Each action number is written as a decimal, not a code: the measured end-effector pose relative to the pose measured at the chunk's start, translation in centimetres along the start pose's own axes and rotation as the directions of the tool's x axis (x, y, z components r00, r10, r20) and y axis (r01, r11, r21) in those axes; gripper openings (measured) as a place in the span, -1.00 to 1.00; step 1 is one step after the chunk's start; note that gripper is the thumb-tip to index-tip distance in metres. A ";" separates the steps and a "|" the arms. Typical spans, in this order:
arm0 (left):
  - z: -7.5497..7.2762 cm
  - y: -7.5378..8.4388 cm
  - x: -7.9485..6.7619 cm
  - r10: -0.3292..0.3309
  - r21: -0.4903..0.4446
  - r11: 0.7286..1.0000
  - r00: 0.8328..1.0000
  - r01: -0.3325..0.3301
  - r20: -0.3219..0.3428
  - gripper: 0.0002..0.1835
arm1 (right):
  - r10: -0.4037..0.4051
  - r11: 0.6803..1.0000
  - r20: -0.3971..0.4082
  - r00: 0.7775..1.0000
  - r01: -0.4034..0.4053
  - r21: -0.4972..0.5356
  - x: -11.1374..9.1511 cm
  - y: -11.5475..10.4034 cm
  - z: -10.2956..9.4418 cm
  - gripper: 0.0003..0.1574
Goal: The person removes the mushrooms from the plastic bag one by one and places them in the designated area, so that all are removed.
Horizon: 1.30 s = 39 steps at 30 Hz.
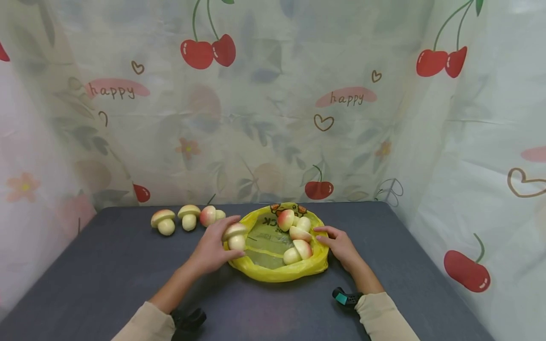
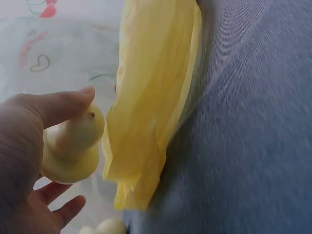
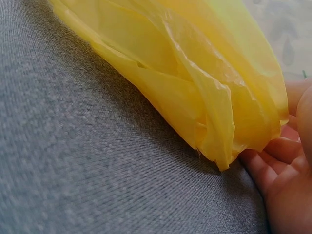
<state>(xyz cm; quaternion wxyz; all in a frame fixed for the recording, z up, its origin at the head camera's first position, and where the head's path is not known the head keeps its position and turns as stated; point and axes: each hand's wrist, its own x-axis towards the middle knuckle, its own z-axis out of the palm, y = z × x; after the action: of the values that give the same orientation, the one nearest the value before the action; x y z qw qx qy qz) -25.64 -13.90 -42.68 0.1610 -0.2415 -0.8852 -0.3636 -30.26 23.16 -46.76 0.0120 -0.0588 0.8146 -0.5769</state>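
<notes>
My left hand (image 1: 213, 246) grips a toy mushroom (image 1: 236, 237) with a cream stem and pale cap, at the left rim of an open yellow plastic bag (image 1: 277, 275). In the left wrist view the thumb lies across this mushroom (image 2: 73, 141), beside the bag's crumpled wall (image 2: 151, 97). Inside the bag, toward its right side, lie several more mushrooms (image 1: 300, 248) with reddish caps. My right hand (image 1: 341, 246) holds the bag's right rim. The right wrist view has its fingers (image 3: 280, 156) at the folded yellow plastic (image 3: 195, 97), which partly hides them.
On the dark grey table (image 1: 128, 274), left of the bag, are a standing mushroom (image 1: 189, 218), another mushroom (image 1: 164, 222) at the far left and a tipped one (image 1: 211, 216) near my left hand. A cherry-printed curtain (image 1: 273, 118) surrounds the table's back and sides.
</notes>
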 end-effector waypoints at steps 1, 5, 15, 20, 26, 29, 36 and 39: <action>-0.2 -0.2 -0.2 -0.006 0.008 1.000 1.000 0.006 -0.005 -0.06 | 0.000 1.000 -0.001 1.000 0.000 -0.002 0.0 0.0 0.0 -0.60; -1.0 -1.2 -1.1 -0.033 0.025 0.999 0.999 0.034 -0.030 -0.04 | 0.000 1.000 -0.004 1.000 0.000 -0.004 0.0 0.0 0.0 -0.61; -3.0 -3.9 -3.7 -0.209 0.060 0.976 0.978 0.208 0.002 -0.07 | 0.008 1.000 -0.003 1.000 -0.008 0.009 -0.2 0.0 0.0 -0.57; -4.6 -5.4 -4.7 -0.271 0.069 0.961 0.962 0.269 0.019 -0.10 | 0.008 1.000 -0.002 1.000 -0.008 0.002 -0.1 0.0 0.0 -0.60; -6.3 -6.8 -5.6 -0.279 0.072 0.958 0.960 0.278 0.000 -0.09 | 0.007 1.000 -0.005 1.000 -0.007 0.002 -0.1 0.0 0.0 -0.59; -7.0 -7.5 -6.0 -0.302 0.071 0.951 0.953 0.301 -0.007 -0.08 | 0.015 1.000 -0.001 1.000 -0.015 0.006 -0.2 -0.2 0.0 -0.58; -8.9 -9.1 -6.9 -0.374 0.087 0.924 0.927 0.373 -0.007 -0.05 | 0.012 1.000 0.018 1.000 -0.012 -0.012 -1.9 -3.1 0.2 -0.59; -9.8 -9.5 -7.3 -0.397 0.095 0.914 0.918 0.395 0.003 -0.02 | 0.018 1.000 0.018 1.000 -0.018 -0.017 -2.2 -3.7 0.2 -0.58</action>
<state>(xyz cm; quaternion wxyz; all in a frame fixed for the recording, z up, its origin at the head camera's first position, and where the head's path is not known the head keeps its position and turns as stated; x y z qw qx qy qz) -23.69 -29.07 -44.70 0.0852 -0.0535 -0.9333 -0.3446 -27.71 21.97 -43.43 0.0240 -0.0567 0.8197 -0.5695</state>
